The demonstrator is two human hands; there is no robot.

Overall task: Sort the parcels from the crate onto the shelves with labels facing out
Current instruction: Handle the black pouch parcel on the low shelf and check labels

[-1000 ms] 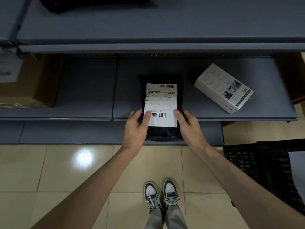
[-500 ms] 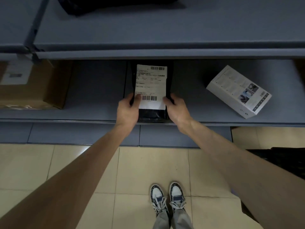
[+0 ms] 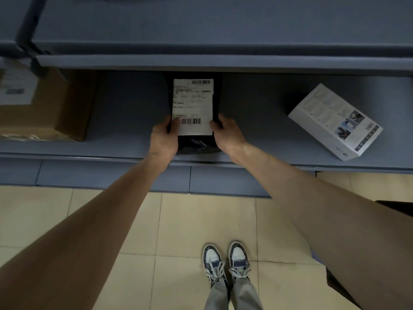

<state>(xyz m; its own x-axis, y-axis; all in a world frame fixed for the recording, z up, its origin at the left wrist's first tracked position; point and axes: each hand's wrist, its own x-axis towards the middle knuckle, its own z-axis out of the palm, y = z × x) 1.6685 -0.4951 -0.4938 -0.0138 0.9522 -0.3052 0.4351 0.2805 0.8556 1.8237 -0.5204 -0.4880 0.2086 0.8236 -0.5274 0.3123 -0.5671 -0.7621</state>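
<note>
A black plastic parcel with a white shipping label on top lies on the grey middle shelf, label facing up. My left hand grips its left edge, thumb on the label's lower corner. Its right edge is held by my right hand, thumb at the label's border. The parcel's far end reaches under the shelf above. Only a dark corner of the crate shows at the right edge.
A brown cardboard box with a label stands at the shelf's left. A white printed box lies at an angle on the right. An upper shelf overhangs. Below lies a lower shelf, then tiled floor with my shoes.
Both hands have pushed the black parcel from the shelf's front edge deeper onto the middle shelf. I have leaned in closer, and the crate has slid mostly out of sight.
</note>
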